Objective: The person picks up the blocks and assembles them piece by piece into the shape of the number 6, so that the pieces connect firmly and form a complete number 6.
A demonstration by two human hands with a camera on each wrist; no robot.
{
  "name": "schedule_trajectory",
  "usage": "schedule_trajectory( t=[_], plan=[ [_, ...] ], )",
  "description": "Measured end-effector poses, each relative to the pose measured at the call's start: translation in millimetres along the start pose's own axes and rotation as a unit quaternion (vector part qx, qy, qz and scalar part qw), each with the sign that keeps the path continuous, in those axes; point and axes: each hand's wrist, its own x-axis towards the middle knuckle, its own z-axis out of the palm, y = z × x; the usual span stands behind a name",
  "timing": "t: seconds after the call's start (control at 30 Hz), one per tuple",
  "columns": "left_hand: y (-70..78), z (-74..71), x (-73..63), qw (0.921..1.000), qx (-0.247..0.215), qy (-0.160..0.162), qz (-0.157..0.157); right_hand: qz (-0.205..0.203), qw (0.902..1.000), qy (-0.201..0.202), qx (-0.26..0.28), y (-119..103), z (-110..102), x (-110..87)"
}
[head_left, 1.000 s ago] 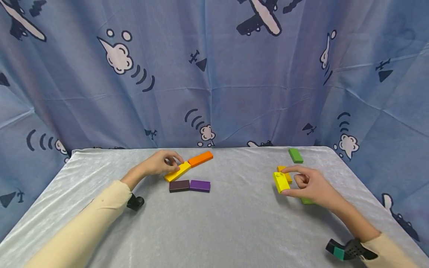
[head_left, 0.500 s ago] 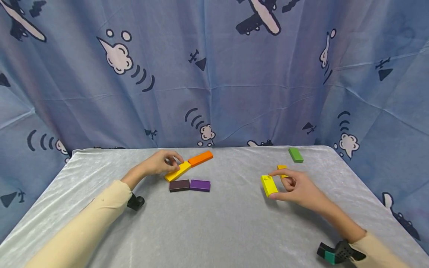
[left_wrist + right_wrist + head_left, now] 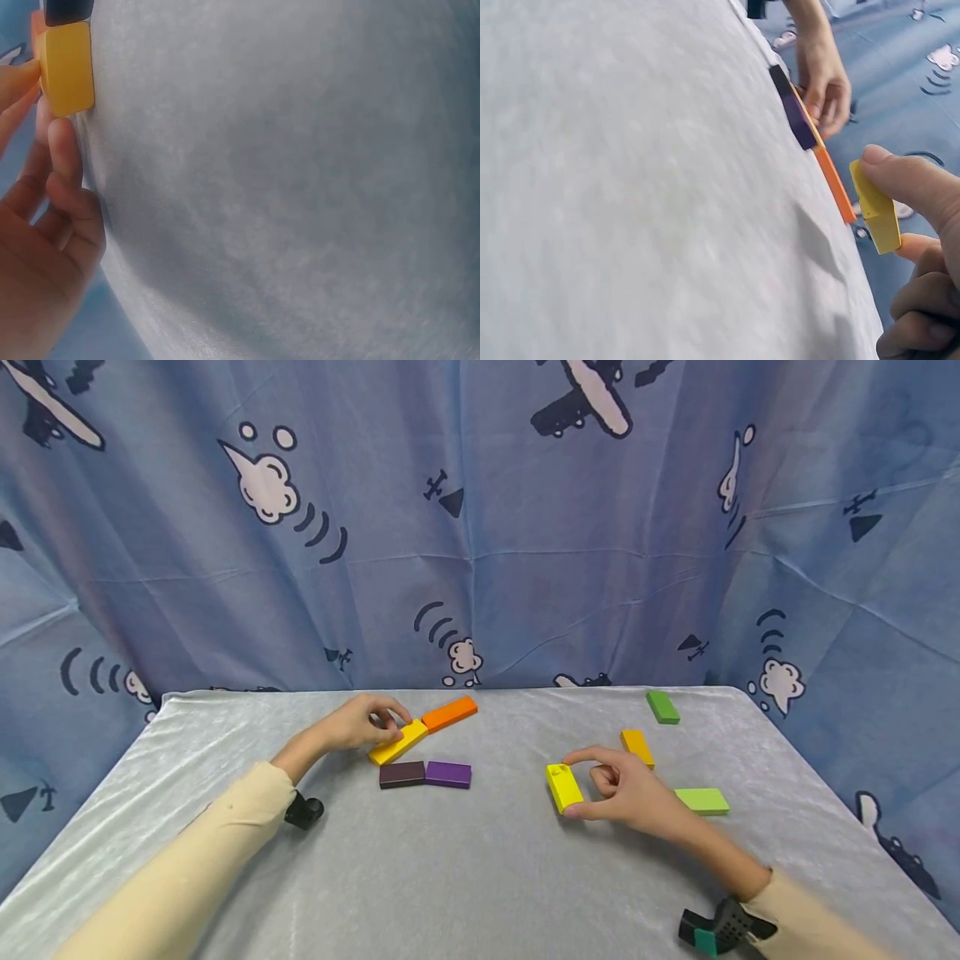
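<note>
Cream sleeves (image 3: 180, 860) come in nearest, with a black device strapped at each wrist, the right one (image 3: 723, 929) showing a teal patch. Pale grey cloth covers the surface (image 3: 480, 868) beneath them. Just beyond the right wrist, a lime block (image 3: 702, 802) lies flat.

A little farther in, the right hand (image 3: 630, 793) has a bright yellow block (image 3: 564, 788) pinched by its ends. That grip spans the block's length, thumb on the near end and index finger on the far one, the other fingers curled in. The block is raised, its shadow on the cloth below.

Level with it to the left, a dark block (image 3: 402, 775) and a purple block (image 3: 448, 775) lie end to end. Just beyond the right hand is a golden block (image 3: 637, 748). Behind the dark and purple pair, the left hand (image 3: 358, 722) keeps a narrow grip, thumb and fingertip across an amber block (image 3: 399, 743) lying slantwise on the cloth. An orange block (image 3: 449, 714) continues from its far end.

A green block (image 3: 663, 707) lies near the back edge, before a blue curtain (image 3: 495, 527) printed with planes and clouds.
</note>
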Motion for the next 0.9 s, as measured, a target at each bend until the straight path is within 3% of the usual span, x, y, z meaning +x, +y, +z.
schedule_trajectory(
  t=[0.3,0.6,0.9],
  plan=[
    [0.9,0.4,0.1,1.0,0.003,0.003,-0.006,-0.01,0.9995,-0.031,0.005,-7,24,10.3],
    [3.6,0.4,0.0,0.9999,0.006,0.004,-0.015,-0.006,0.9993,-0.036,0.003,-16,40,19.7],
    [1.5,0.1,0.3,1.0,0.006,0.004,-0.003,0.004,0.9987,-0.048,0.016,-26,54,30.2]
  ],
)
